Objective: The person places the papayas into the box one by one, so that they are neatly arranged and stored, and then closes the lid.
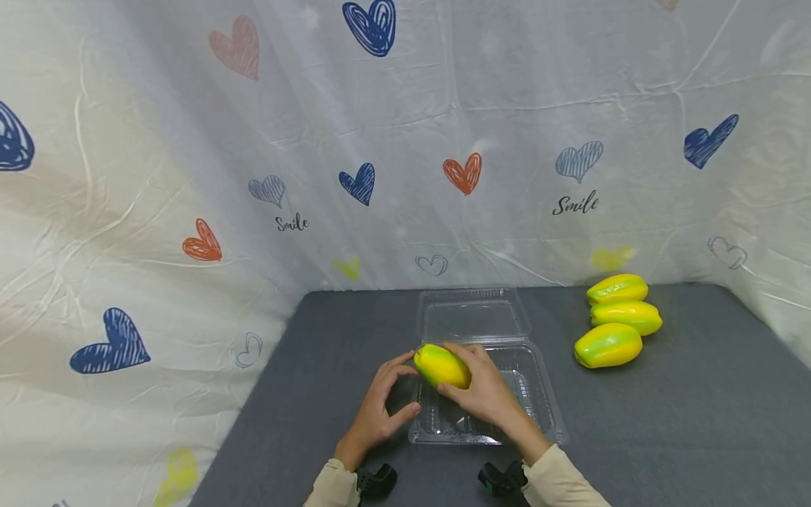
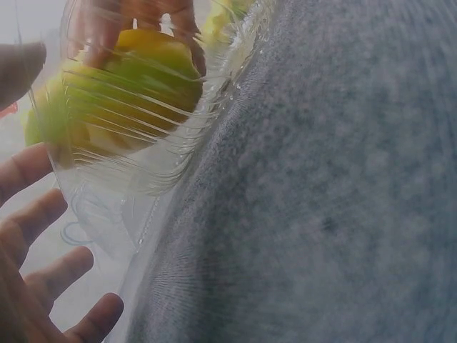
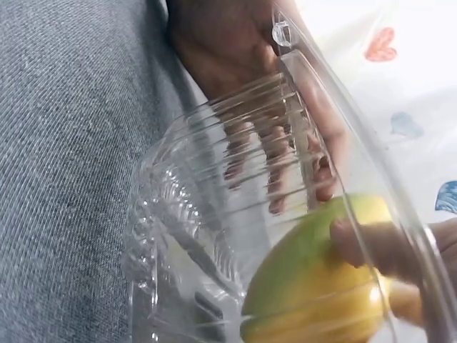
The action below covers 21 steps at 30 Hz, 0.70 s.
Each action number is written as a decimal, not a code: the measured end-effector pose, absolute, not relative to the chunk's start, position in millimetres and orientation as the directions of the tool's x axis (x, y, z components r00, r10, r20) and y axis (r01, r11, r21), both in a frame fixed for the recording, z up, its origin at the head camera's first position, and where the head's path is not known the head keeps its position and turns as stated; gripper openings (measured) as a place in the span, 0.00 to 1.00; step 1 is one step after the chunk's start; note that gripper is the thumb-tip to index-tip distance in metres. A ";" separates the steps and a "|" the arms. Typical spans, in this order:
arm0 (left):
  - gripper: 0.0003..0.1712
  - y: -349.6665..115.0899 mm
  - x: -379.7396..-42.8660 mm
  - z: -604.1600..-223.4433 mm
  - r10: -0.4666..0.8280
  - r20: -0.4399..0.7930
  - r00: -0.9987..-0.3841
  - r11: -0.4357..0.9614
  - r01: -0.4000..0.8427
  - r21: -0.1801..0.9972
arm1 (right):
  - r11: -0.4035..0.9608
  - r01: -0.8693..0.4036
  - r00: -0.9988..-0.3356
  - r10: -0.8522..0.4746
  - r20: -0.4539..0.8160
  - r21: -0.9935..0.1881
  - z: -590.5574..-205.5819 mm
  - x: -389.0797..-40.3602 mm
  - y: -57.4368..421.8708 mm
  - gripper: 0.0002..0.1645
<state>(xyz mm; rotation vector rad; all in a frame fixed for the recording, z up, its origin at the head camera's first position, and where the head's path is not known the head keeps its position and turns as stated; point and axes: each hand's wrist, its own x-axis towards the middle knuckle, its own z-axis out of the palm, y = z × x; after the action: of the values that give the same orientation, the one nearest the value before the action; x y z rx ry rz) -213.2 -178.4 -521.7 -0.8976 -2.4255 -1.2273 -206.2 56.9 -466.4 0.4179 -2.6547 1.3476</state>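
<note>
My right hand (image 1: 484, 384) grips a yellow-green papaya (image 1: 441, 366), thumb on its near side and fingers over the far side. The fruit is over the left part of a clear plastic clamshell box (image 1: 551, 415), whose lid (image 1: 472, 317) lies folded back. At the papaya's left end is my left hand (image 1: 383, 405), its fingers spread and fingertips close to the fruit. In the left wrist view the papaya (image 2: 136, 100) shows through the box's ribbed wall. The right wrist view also has the papaya (image 3: 321, 279) behind clear plastic, with the right thumb pressed on it.
Three more papayas (image 1: 608, 345) lie in a row on the right of the grey-covered table (image 1: 697, 422). A white curtain (image 1: 405, 127) printed with hearts hangs behind and along the left side. Black wrist mounts (image 1: 376, 482) sit below both hands.
</note>
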 end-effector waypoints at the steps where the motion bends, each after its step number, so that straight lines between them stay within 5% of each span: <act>1: 0.26 -178.3 -213.2 -521.7 0.403 0.498 -0.768 0.446 0.640 0.626 | 0.565 -0.307 -0.952 -0.185 0.245 -0.766 -466.7 -206.2 57.4 0.42; 21: 0.26 -178.2 -214.0 -522.3 0.404 0.510 -0.760 0.450 0.650 0.612 | 0.590 -0.288 -0.957 -0.154 0.245 -0.754 -468.3 -204.4 58.0 0.42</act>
<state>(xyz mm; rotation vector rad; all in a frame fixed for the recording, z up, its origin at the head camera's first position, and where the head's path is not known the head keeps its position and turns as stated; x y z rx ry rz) -214.0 -178.2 -522.3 -0.9038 -2.4145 -1.2085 -204.4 58.0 -468.3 0.3732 -2.6617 1.3040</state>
